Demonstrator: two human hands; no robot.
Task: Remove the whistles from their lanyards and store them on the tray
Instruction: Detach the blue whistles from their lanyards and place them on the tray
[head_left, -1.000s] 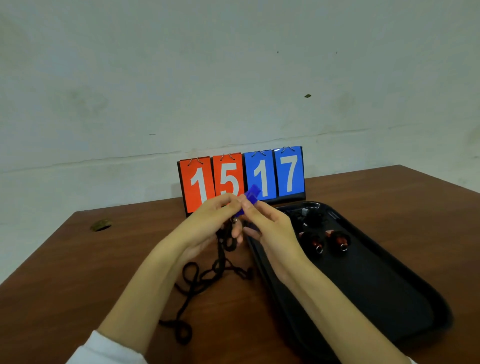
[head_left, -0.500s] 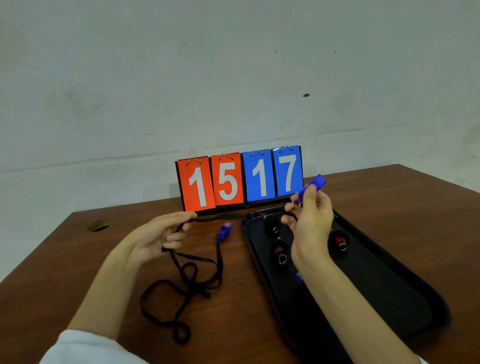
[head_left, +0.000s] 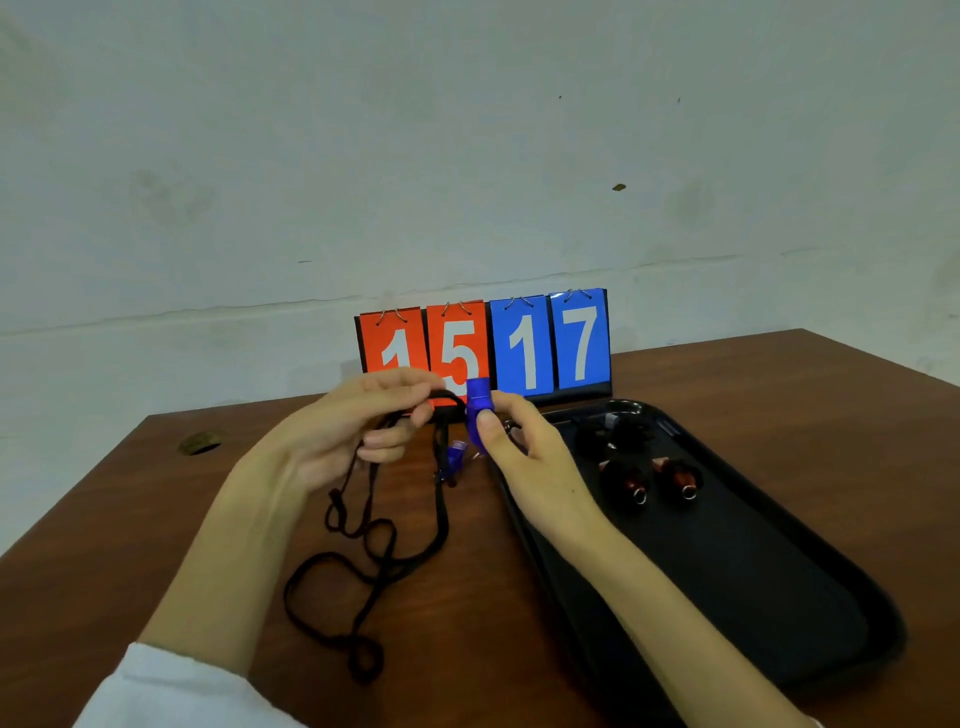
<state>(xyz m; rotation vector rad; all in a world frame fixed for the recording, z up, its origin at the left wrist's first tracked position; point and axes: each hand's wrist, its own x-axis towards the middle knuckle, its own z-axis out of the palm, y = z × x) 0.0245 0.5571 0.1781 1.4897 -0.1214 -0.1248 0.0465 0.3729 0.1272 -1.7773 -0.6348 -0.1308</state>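
Whereas half a second ago the right hand (head_left: 524, 457) held the blue whistle (head_left: 479, 408) over the far edge of the tray (head_left: 831, 597), I now see it pinching that whistle just off the tray's far-left corner. It is close to the left hand (head_left: 353, 431), which grips the black lanyard (head_left: 365, 661) higher above the table (head_left: 104, 545). A second blue whistle (head_left: 457, 456) dangles from the cord.

head cam | faces fwd/down | close over table (head_left: 779, 395) | single view
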